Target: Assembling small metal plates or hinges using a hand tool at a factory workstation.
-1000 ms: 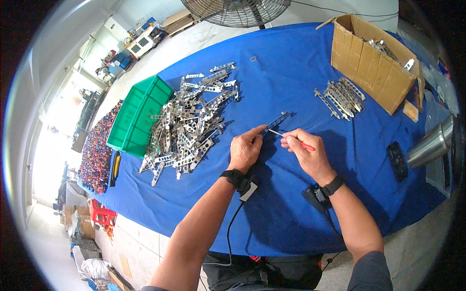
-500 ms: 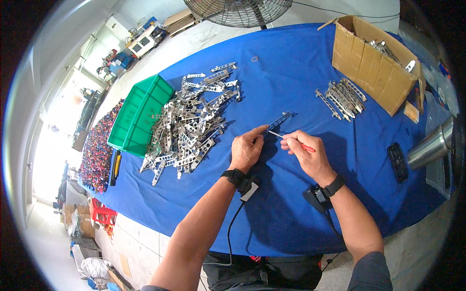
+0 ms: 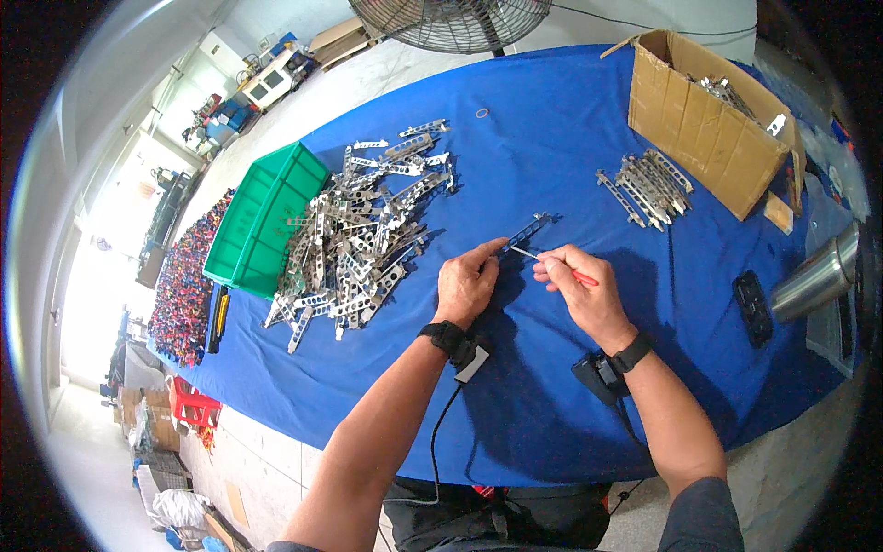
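My left hand (image 3: 467, 287) is closed on the near end of a slim metal bracket (image 3: 533, 226) with holes along it, which slants away over the blue cloth. In my right hand (image 3: 589, 296) is a screwdriver (image 3: 584, 278) with a red handle, its thin shaft pointing left. The tip meets the bracket beside my left fingertips; exactly what it touches is too small to tell. Left of my hands lies a tangled heap of similar metal brackets (image 3: 354, 248). On the right, several more brackets (image 3: 648, 189) lie side by side in a group.
A green plastic crate (image 3: 262, 221) tilts against the heap. At the far right stands an open cardboard box (image 3: 704, 124) holding metal parts. A black tray-like object (image 3: 753, 308) and a steel cylinder (image 3: 819, 276) are at the right edge. Cables trail from both wrist straps.
Almost nothing differs. The screwdriver and my right hand have shifted very slightly; my left hand stays on the bracket.
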### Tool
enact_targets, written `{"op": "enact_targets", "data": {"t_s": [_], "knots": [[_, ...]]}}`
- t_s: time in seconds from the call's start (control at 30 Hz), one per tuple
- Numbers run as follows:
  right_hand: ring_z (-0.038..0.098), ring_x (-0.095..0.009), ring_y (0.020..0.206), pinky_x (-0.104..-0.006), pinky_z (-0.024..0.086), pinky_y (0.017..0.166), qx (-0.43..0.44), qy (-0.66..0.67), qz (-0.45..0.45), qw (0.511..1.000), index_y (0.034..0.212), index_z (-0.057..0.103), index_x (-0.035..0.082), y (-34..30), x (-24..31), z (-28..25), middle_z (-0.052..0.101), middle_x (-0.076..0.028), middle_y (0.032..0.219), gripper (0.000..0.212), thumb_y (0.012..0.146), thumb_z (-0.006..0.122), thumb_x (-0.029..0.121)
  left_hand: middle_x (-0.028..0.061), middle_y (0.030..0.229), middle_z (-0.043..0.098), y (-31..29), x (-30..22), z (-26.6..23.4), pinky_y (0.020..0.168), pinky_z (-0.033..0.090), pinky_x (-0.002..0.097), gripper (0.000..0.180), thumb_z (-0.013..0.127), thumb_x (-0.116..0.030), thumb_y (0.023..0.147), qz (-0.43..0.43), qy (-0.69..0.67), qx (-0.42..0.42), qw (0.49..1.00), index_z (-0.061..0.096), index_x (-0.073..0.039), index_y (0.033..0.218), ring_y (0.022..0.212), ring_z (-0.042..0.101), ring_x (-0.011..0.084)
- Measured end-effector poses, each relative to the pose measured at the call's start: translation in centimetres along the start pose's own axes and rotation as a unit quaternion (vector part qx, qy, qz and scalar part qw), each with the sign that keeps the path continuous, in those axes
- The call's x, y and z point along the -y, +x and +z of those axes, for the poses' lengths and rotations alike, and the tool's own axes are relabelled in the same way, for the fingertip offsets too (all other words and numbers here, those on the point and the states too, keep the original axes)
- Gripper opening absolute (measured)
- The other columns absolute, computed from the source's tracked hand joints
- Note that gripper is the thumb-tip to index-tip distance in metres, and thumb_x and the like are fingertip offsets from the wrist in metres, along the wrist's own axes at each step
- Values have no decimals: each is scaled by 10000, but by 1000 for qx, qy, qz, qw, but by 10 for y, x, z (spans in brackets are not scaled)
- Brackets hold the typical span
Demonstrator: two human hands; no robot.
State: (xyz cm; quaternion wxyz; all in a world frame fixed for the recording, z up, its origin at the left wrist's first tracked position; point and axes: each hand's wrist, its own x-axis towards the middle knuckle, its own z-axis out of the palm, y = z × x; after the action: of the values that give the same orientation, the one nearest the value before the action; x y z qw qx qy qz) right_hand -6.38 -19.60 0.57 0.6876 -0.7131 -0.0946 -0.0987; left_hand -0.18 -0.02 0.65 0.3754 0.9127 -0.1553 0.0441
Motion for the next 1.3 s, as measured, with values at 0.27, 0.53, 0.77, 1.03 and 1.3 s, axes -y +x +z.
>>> {"op": "enact_targets", "data": {"t_s": [0.27,0.53,0.77,1.03,1.3], "knots": [[712,-177,798,-295,562,704,-31,23,-4,999,975,650,-31,1,2,1,719,-131,853,233,994,535,171,153,748,679,0,-2,0,627,502,381,314,577,-128,878,-3,3,-2,1000,696,-149,1169,621,646,267],[716,-186,803,-301,561,708,-16,-14,-32,999,964,654,-24,1,0,0,721,-131,840,224,990,537,165,158,729,666,0,2,1,613,493,376,309,580,-130,877,9,-6,-7,1000,696,-144,1163,607,636,270],[718,-186,804,-306,558,702,4,-21,-45,999,964,658,-20,0,-3,0,722,-135,844,220,989,538,163,156,725,666,0,2,2,610,493,374,309,579,-130,875,5,-1,-7,1000,698,-146,1161,597,629,267],[721,-202,819,-311,568,710,-5,-6,-31,999,983,652,-25,0,2,1,721,-145,859,221,991,539,164,157,761,683,0,2,2,632,505,381,311,582,-135,871,19,-3,-13,1000,699,-141,1159,631,651,273],[718,-189,823,-302,570,709,-3,8,-6,1000,967,660,-27,0,4,0,720,-133,861,238,996,518,163,157,768,684,1,2,1,627,503,374,311,581,-120,870,15,3,-5,1000,697,-133,1158,636,652,270]]}}
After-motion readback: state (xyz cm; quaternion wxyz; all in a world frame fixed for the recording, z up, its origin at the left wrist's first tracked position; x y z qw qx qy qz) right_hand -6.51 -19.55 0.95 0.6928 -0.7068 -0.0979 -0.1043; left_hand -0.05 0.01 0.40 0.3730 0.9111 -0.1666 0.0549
